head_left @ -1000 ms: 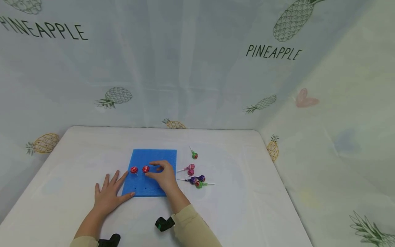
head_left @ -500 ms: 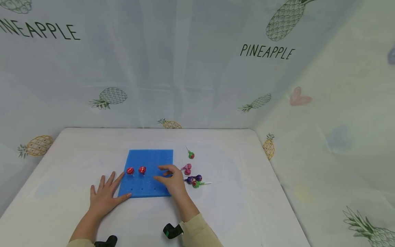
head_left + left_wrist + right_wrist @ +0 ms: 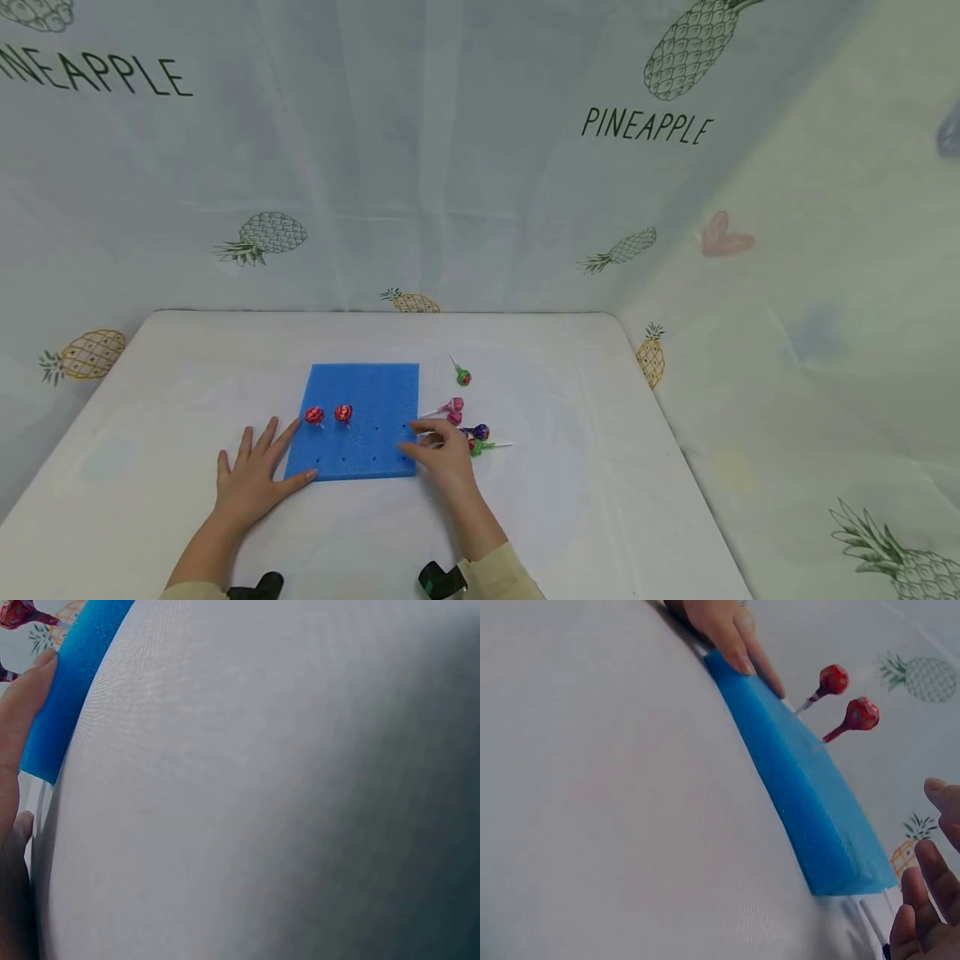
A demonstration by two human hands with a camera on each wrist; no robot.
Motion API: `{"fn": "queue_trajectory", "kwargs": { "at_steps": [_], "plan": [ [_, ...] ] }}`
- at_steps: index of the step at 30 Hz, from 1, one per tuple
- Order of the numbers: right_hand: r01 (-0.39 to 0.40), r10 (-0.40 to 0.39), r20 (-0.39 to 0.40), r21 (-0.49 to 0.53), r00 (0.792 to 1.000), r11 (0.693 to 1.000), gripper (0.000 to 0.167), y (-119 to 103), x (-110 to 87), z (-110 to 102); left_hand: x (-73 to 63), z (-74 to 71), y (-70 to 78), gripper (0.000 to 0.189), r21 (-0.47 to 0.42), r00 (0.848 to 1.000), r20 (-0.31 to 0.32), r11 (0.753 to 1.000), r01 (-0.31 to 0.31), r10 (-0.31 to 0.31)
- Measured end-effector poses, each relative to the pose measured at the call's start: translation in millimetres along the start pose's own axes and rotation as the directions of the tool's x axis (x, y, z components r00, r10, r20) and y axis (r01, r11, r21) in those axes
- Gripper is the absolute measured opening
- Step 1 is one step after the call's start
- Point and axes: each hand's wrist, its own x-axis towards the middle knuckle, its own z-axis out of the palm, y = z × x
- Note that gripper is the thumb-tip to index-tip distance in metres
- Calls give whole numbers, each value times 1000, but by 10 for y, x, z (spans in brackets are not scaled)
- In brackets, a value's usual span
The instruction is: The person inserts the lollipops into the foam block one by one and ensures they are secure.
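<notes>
A blue foam board (image 3: 375, 387) with rows of small holes lies on the table. Two red-wrapped lollipops (image 3: 343, 412) stand in it by their sticks, heads up, also seen as red lollipops (image 3: 862, 714) in the right wrist view. My left hand (image 3: 251, 483) lies spread at the board's left side, its thumb (image 3: 30, 690) on the front corner. Over the board's right edge is my right hand (image 3: 447, 458), thumb and index finger apart, nothing visibly held. Beside it lie pink lollipops (image 3: 454, 406), purple lollipops (image 3: 480, 432) and a green lollipop (image 3: 482, 447), partly hidden by the hand.
Another green lollipop (image 3: 463, 377) lies farther back, right of the board. A white cloth covers the table (image 3: 570, 467). Behind it hangs a pineapple-printed curtain (image 3: 420, 167). Dark wrist devices (image 3: 441, 579) sit near both sleeves.
My right hand has moved away from the second red lollipop, rightwards and nearer, to the loose lollipops. That red lollipop stays upright in the board. My left hand keeps its place; the head view shifted slightly.
</notes>
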Motion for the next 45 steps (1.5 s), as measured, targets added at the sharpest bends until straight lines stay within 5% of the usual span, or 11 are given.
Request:
{"fn": "queue_trajectory", "kwargs": {
  "at_steps": [7, 18, 45],
  "plan": [
    [25, -25, 12, -32, 1000, 999, 28, -173, -171, -134, -7, 0, -5, 100, 2, 1000, -2, 1000, 2, -2],
    [-7, 1, -71, -79, 997, 997, 31, 282, -112, -319, -6, -11, 24, 100, -12, 1000, -6, 1000, 3, -3],
    [-10, -28, -261, -142, 965, 990, 24, 410, -16, -601, 3, 24, -21, 100, -5, 1000, -3, 1000, -5, 5]
  ]
}}
